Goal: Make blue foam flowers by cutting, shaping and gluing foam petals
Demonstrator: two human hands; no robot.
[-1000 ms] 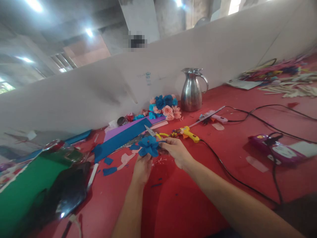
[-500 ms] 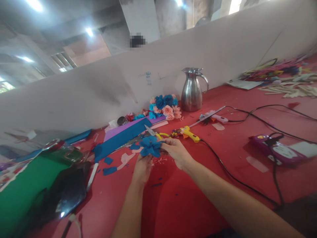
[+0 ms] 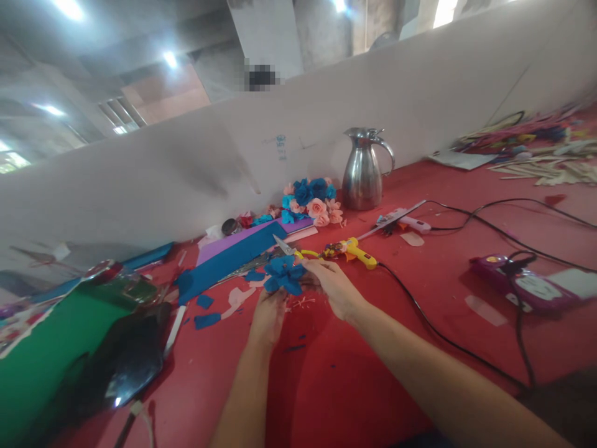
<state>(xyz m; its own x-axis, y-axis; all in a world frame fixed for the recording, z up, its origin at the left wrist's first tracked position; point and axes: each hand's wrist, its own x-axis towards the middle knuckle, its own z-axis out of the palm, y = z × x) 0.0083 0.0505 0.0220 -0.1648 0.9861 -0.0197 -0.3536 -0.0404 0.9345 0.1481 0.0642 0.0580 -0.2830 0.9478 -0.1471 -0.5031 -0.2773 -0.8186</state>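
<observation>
1. Red covers the desk [image 3: 326,386] I look down on, and its far edge runs along a pale partition [image 3: 181,174], with bright ceiling lights [image 3: 170,60] beyond.
2. I have the blue paper flower [image 3: 283,275] over the middle of the desk, held between both hands.
3. My left hand [image 3: 268,317] supports it from below, fingers gathered against its underside; the petals hide the tips, so I cannot tell exactly which part they grip.
4. My right hand [image 3: 333,286] comes in from the right, its thumb and fingers pressed together, pinching the petals at the flower's right edge.
5. Just beyond the flower I see scissors [image 3: 283,247] with yellow handles, then a yellow glue gun [image 3: 364,256] trailing a black cord toward the near right corner.
6. Left of the flower lie blue scraps [image 3: 208,320]; behind them a long blue strip [image 3: 233,261] overlaps a purple sheet [image 3: 217,244].
7. Against the far edge, a cluster of blue and pink flowers [image 3: 316,208] sits beside a metal jug [image 3: 362,174].
8. Pale sticks [image 3: 559,168] fill the far right corner; a green sheet [image 3: 51,336] covers the left end.
</observation>
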